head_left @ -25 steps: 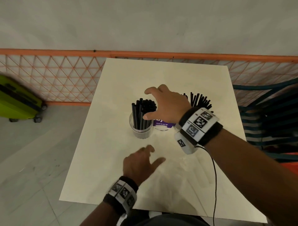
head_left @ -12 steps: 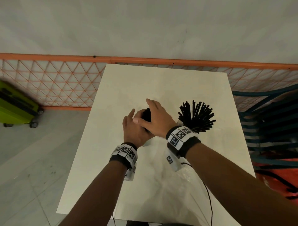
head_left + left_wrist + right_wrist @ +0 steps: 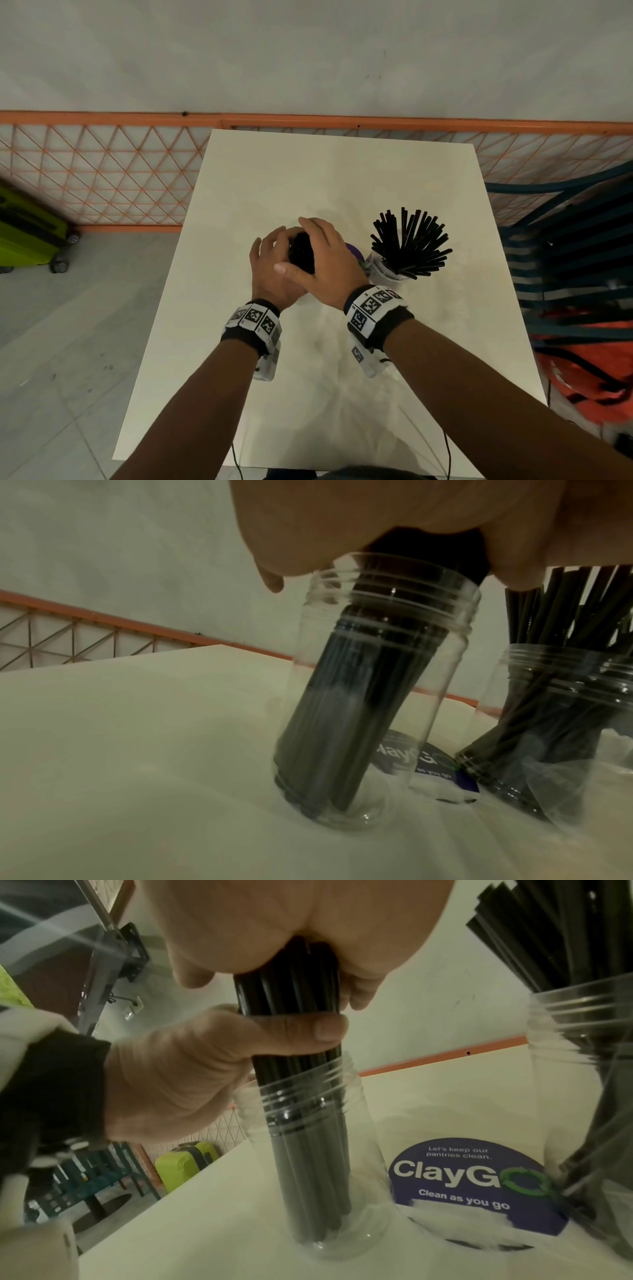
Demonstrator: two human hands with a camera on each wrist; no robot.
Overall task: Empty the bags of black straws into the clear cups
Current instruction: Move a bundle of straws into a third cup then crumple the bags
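Note:
In the head view both hands meet over one bundle of black straws (image 3: 301, 251) at the table's middle. The bundle stands in a clear cup (image 3: 308, 1177), slightly tilted, its lower ends on the cup's floor. My left hand (image 3: 270, 270) grips the straws (image 3: 294, 1010) just above the rim, thumb wrapped across them. My right hand (image 3: 325, 260) curls over the bundle's top, hiding the tips. A second clear cup (image 3: 387, 274) to the right holds black straws (image 3: 411, 246) fanned outward.
A round purple "ClayGo" sticker (image 3: 472, 1177) lies on the white table (image 3: 308, 171) between the cups. Thin clear plastic (image 3: 548, 791) lies by the second cup's base. An orange mesh fence (image 3: 102, 178), a green suitcase (image 3: 24, 236) and dark chairs (image 3: 565, 257) surround the table.
A second ago my left hand lay near the table's front and my right hand hovered over loose straws in the cup. Both hands have closed round the straws, gathering them into a tight bundle.

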